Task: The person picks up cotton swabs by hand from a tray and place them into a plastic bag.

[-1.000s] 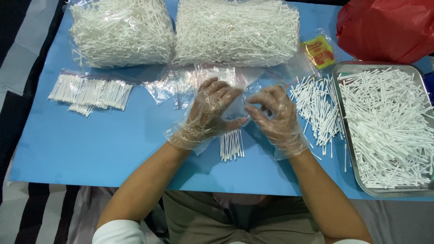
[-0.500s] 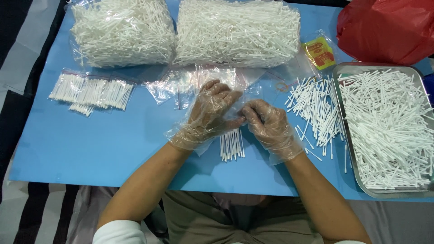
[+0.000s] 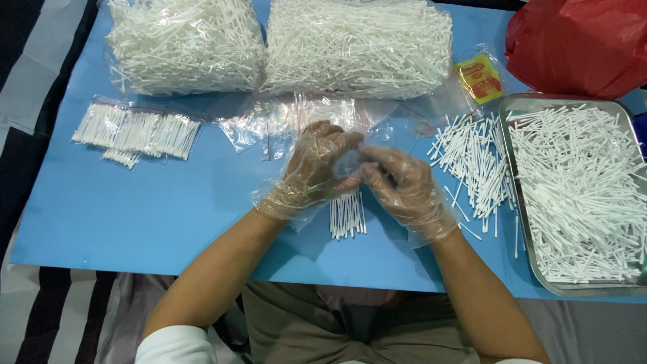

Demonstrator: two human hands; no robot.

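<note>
Both gloved hands meet over the blue desk [image 3: 101,216]: the left hand [image 3: 317,168] and right hand [image 3: 404,185] grasp a small bundle of white plastic sticks [image 3: 347,214] in a clear plastic bag [image 3: 350,162].

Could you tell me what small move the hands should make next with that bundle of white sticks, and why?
Probably ease the bundle of white sticks deeper into the small clear bag: both gloved hands, left hand and right hand, meet at its top, and the sticks' lower ends stick out below.
</note>
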